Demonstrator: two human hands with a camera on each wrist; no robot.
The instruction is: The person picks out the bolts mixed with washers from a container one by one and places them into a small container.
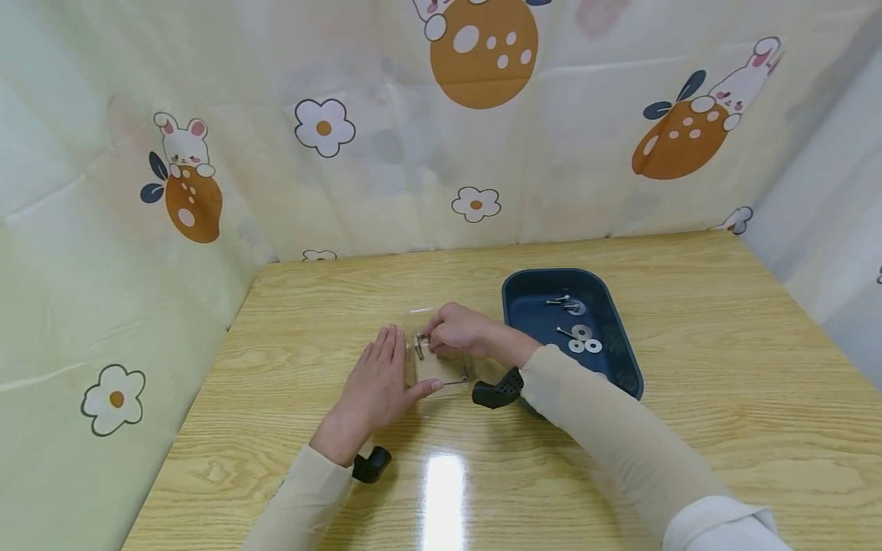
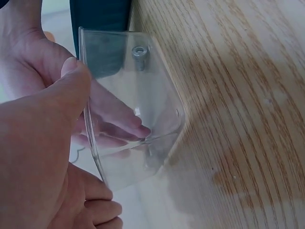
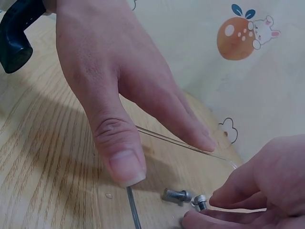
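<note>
A small clear plastic box [image 1: 444,371] sits on the table between the hands. My left hand [image 1: 375,386] lies along its left side with straight fingers, and the thumb [image 2: 71,76] touches the near rim. Reaching into the box from the right, my right hand [image 1: 463,327] pinches a small metal bolt [image 3: 201,202] between thumb and fingertip. Beside it lies another bolt [image 3: 176,195] on the box floor. A further bolt [image 2: 139,53] is in a near corner, seen through the clear wall. The palm side of the right hand is hidden in the head view.
Right of the box stands a dark blue tray [image 1: 623,344] holding several bolts [image 1: 561,300] and flat washers [image 1: 582,332]. Black wrist camera mounts [image 1: 498,389] stick out beneath both wrists. A patterned curtain [image 1: 393,191] hangs behind the wooden table [image 1: 744,337].
</note>
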